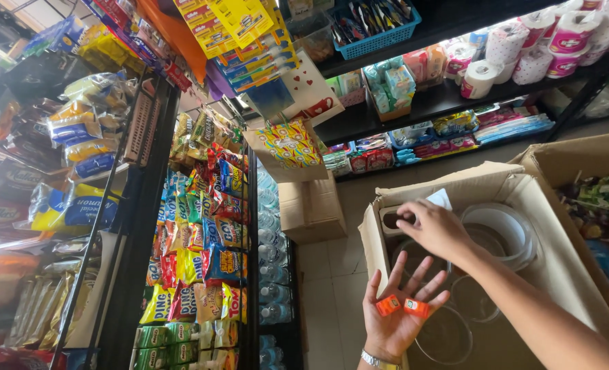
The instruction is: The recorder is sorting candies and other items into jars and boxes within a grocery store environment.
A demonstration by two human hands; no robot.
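My left hand [395,312] is turned palm up with fingers spread, and two small orange packets [402,306] lie on the palm. A metal watch sits on that wrist. Above it, my right hand [433,226] reaches into an open cardboard box [517,183], fingers curled at the box's left flap. I cannot tell whether it pinches anything. Inside the box are clear round plastic lids [503,233] and a small white paper [441,199].
A rack of hanging snack packets [201,240] stands at the left, beside water bottles [271,274]. Dark shelves with tissue rolls [524,48] line the back. A smaller cardboard box [311,205] sits on the tiled floor. Another open box [592,164] is at the right.
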